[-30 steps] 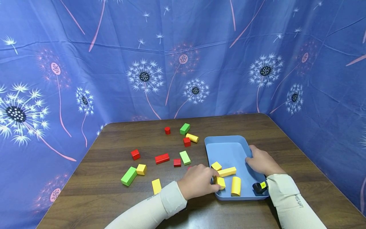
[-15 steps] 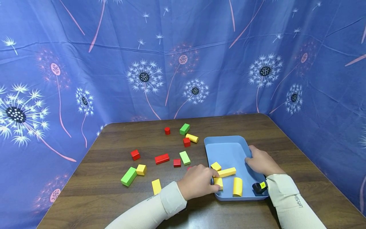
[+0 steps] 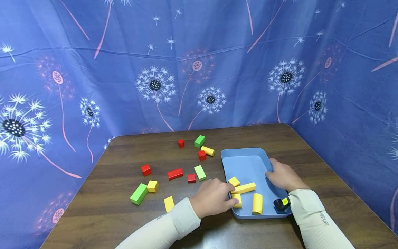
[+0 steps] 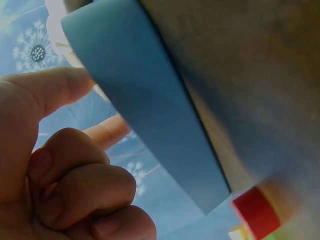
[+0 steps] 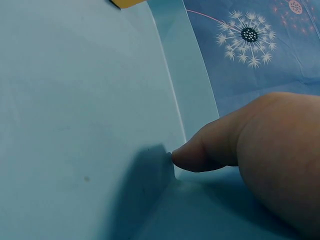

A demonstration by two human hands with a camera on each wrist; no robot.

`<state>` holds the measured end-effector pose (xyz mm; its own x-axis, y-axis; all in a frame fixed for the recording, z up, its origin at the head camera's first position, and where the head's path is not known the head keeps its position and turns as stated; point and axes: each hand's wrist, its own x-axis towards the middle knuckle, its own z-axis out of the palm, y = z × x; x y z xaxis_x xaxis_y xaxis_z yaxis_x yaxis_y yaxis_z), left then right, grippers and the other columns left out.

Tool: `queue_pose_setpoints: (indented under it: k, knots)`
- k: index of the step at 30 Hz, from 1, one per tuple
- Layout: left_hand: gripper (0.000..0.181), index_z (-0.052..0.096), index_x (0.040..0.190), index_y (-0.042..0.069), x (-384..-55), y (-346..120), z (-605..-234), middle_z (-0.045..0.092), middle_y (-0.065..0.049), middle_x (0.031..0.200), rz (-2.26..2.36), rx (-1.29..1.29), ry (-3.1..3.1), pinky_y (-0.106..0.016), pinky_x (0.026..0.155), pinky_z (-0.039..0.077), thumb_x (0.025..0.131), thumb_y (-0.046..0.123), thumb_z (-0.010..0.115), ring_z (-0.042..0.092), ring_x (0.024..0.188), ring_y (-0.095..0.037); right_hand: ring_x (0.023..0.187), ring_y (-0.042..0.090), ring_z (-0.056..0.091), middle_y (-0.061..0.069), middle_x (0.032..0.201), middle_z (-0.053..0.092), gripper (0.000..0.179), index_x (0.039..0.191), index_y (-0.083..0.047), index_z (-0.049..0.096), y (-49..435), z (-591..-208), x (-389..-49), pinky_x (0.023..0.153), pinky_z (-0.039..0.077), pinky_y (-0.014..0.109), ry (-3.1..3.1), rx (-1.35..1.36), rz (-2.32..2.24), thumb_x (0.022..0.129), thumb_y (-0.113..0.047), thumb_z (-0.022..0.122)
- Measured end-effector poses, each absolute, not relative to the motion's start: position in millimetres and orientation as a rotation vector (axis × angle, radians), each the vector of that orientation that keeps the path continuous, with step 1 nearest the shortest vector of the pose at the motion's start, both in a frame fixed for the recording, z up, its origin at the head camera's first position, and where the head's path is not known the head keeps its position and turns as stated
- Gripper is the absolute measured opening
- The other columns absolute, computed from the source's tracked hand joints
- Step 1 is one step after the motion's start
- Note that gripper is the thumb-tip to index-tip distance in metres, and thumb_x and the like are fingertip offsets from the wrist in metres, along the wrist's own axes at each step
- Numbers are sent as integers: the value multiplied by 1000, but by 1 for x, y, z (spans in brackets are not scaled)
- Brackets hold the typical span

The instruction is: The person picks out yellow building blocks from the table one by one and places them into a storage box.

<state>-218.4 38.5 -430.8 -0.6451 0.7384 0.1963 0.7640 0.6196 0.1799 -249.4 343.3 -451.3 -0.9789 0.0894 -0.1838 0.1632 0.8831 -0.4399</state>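
Right hand [image 3: 284, 175] grasping smooth round-cornered blue tray [image 3: 245, 167] at 3 o'clock, left hand [image 3: 212, 197] at 8 by yellow cube [image 3: 238, 201], can't tell if pinching, wood-grain table [image 3: 109, 214]

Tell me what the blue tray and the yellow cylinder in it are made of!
The blue tray looks like smooth, satiny plastic: thin walls, rounded corners. The yellow cylinder may be painted wood or plastic, slightly shiny: even colour, faint highlight.

Fingers [image 4: 92, 187] at blue tray [image 4: 150, 107]
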Motion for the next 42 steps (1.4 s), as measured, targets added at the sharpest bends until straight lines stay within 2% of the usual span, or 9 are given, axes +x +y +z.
queue_pose_setpoints:
  k: [5,14,18,22,25,28,32,35,42]
  knots:
    - [30,80,113,19,-220,29,-422,73,10,76,-386,-1230,-2654,-16,43,34,95,41,73,48,52,2,137,58,43,40,154,36,73,156,15,22,342,-451,-255,105,41,71,2914,158,-684,101,-22,53]
    - [21,81,108,18,-223,13,-411,71,11,71,-387,-1185,-2600,-17,39,29,94,31,71,41,48,0,137,58,44,40,153,37,72,156,14,22,339,-450,-256,105,42,70,2910,156,-695,101,-21,52]
    - [17,81,102,20,-222,2,-409,68,13,69,-338,-1145,-2610,-21,41,31,93,32,73,43,50,-1,136,58,45,40,153,37,72,156,14,22,338,-450,-256,104,42,70,2905,165,-694,101,-21,52]
    - [14,79,97,21,-221,-13,-407,45,15,51,-297,-1092,-2672,-25,42,27,92,33,74,35,48,-3,136,58,44,41,152,38,72,155,15,22,339,-450,-255,104,42,71,2904,165,-685,101,-21,52]
    - [10,76,92,19,-222,-23,-406,27,12,50,-296,-1084,-2694,-26,43,20,91,29,74,24,49,-5,135,59,44,42,151,38,71,155,15,23,342,-450,-254,104,42,71,2914,160,-676,101,-21,52]
    - [6,75,87,18,-223,-33,-406,41,11,54,-289,-1085,-2665,-25,43,20,89,24,74,29,51,-6,135,60,44,42,151,38,71,155,16,23,345,-451,-254,104,42,72,2918,165,-674,101,-21,52]
    - [11,79,96,18,-221,-45,-406,73,7,83,-263,-1065,-2658,-24,47,40,88,24,74,60,64,-6,135,60,44,42,151,37,72,155,15,22,346,-453,-254,103,42,71,2907,170,-688,101,-22,52]
    - [18,80,103,19,-219,-53,-407,74,5,98,-222,-1043,-2690,-28,54,51,88,29,77,70,77,-10,136,60,43,42,152,37,72,155,15,22,346,-454,-254,103,42,72,2901,171,-695,101,-22,53]
    - [27,79,103,17,-215,-73,-409,66,4,94,-192,-1015,-2739,-31,58,51,84,36,83,61,74,-11,137,60,41,43,153,34,74,156,16,20,347,-455,-253,104,41,71,2886,184,-698,101,-23,52]
